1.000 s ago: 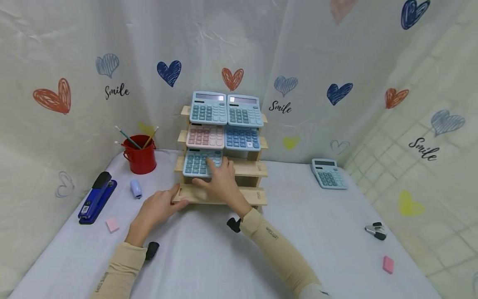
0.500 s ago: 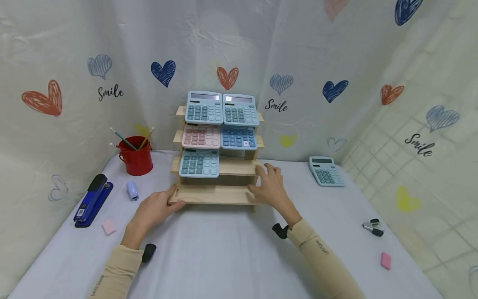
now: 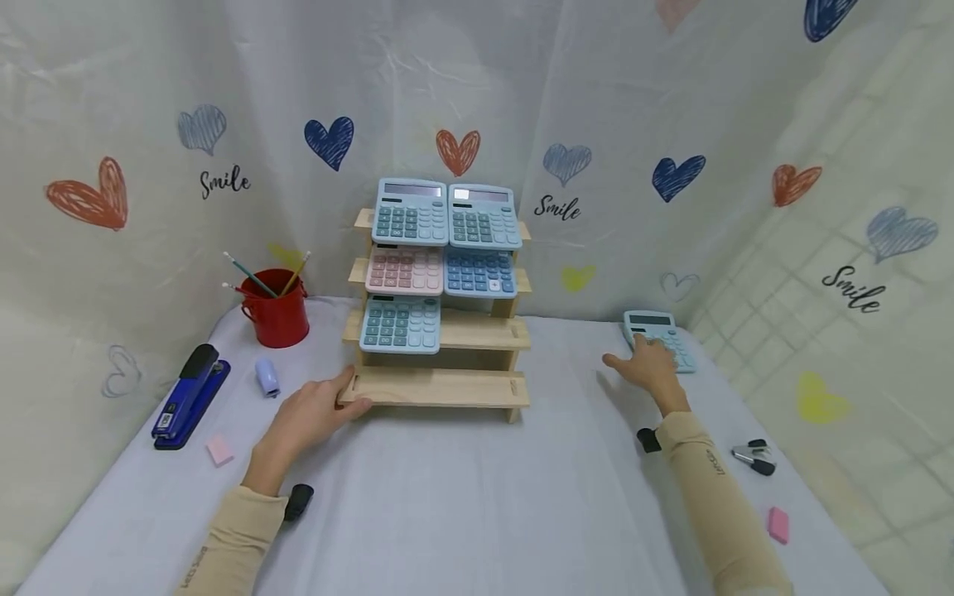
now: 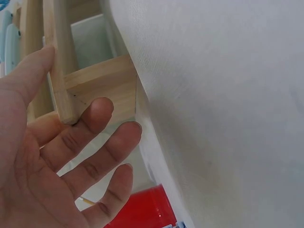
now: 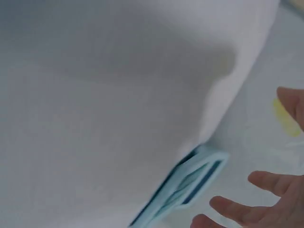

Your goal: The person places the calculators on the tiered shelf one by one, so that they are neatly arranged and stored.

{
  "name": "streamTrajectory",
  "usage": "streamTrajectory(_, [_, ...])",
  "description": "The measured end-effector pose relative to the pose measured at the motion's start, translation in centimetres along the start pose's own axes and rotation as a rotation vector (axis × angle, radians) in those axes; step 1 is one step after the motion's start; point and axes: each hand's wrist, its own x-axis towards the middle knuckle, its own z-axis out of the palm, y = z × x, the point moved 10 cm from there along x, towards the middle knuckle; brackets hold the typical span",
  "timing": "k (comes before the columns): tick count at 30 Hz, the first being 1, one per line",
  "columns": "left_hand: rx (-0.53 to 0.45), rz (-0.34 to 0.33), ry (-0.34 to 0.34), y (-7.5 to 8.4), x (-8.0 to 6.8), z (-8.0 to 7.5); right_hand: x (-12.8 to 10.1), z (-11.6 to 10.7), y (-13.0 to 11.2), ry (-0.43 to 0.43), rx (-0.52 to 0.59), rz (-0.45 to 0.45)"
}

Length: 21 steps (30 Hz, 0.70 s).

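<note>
Resting on the wooden rack's [image 3: 440,386] lower corner, left hand [image 3: 309,411] open-fingered; right hand [image 3: 650,367], at three o'clock, spreading relaxed fingers over the light-blue calculator [image 3: 659,329], gripping nothing.

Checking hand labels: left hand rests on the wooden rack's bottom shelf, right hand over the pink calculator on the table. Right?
Not quite. The calculator under the right hand is light blue, not pink, per the head view. The left hand does rest on the wooden rack.

The left hand [image 3: 313,411] rests on the wooden rack's [image 3: 440,386] bottom-left corner; the right hand [image 3: 650,367] touches a light-blue calculator [image 3: 656,335] near the table's right edge.
</note>
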Motion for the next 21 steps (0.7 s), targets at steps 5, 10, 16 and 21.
streamTrajectory(5, [-0.006,-0.022,0.003,-0.1,-0.1,0.0,2.1,0.8,4.5,-0.086,0.024,0.089])
streamTrajectory(10, [-0.007,-0.043,-0.008,0.0,-0.4,0.8,1.6,1.5,8.7,-0.210,0.052,0.193])
streamTrajectory(16, [-0.022,-0.044,0.011,0.2,-0.5,1.0,1.7,1.4,9.8,-0.264,0.054,0.188])
streamTrajectory(21, [-0.009,-0.053,0.041,-0.1,-0.3,0.2,2.5,1.1,8.5,-0.229,0.062,0.186])
